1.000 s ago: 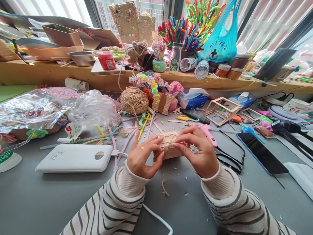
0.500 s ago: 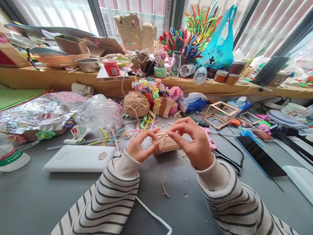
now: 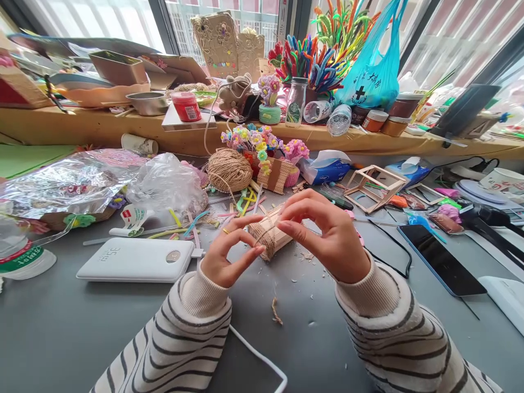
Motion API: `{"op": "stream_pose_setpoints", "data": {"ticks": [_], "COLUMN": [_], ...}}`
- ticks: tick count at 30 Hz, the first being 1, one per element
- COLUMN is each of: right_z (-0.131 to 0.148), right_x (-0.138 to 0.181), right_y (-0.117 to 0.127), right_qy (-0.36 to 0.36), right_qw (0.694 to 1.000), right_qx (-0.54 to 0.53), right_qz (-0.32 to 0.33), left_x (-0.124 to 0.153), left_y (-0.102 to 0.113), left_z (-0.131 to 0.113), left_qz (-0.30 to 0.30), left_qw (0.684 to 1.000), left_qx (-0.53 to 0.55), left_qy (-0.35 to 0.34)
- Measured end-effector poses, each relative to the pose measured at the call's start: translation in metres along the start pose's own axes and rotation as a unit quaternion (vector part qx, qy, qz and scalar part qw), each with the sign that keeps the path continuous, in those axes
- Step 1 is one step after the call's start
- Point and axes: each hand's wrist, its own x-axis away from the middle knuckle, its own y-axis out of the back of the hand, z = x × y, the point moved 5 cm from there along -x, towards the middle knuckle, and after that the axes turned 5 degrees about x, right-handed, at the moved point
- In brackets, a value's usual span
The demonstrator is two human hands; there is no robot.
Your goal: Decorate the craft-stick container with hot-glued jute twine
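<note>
A small piece made of craft sticks [image 3: 280,238] rests on the grey table between my hands, with jute twine [image 3: 267,240] wound round its nearer left end. My left hand [image 3: 229,254] is at that end, thumb and fingertips closed on a strand of the twine. Over the piece's right side, my right hand [image 3: 329,237] pinches the strand between thumb and forefinger. The strand runs between both sets of fingertips. My right fingers hide part of the piece's far end.
Behind stand a twine ball [image 3: 230,170], a stick bundle [image 3: 275,176] and a small wooden frame [image 3: 374,186]. A white power bank [image 3: 135,261] lies left, its cable [image 3: 257,355] crossing the front. A phone [image 3: 442,259] lies right. A twine scrap [image 3: 277,312] lies in front.
The craft-stick piece has turned, so its twine-wound end shows more and points toward me at the left. My left hand has shifted slightly left, off the piece's top.
</note>
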Motion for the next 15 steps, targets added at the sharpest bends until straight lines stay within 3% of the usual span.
{"op": "stream_pose_setpoints", "data": {"ticks": [3, 8, 12, 15], "right_z": [0.007, 0.013, 0.010, 0.003], "right_x": [-0.001, -0.002, -0.001, -0.002], "right_y": [0.004, 0.009, 0.012, 0.020], "right_qy": [0.013, 0.029, 0.016, -0.026], "right_qw": [0.999, 0.991, 0.988, 0.993], "right_qx": [-0.013, -0.028, -0.045, -0.076], "right_qz": [0.046, 0.128, 0.146, 0.081], "left_x": [0.007, 0.020, 0.025, 0.027], "left_y": [0.003, 0.006, 0.020, 0.030], "left_z": [-0.012, -0.021, -0.025, -0.025], "left_qz": [0.021, 0.101, 0.053, 0.009], "left_qw": [0.996, 0.975, 0.976, 0.973], "left_qx": [0.080, 0.193, 0.188, 0.170], "left_qy": [-0.017, 0.043, 0.101, 0.158]}}
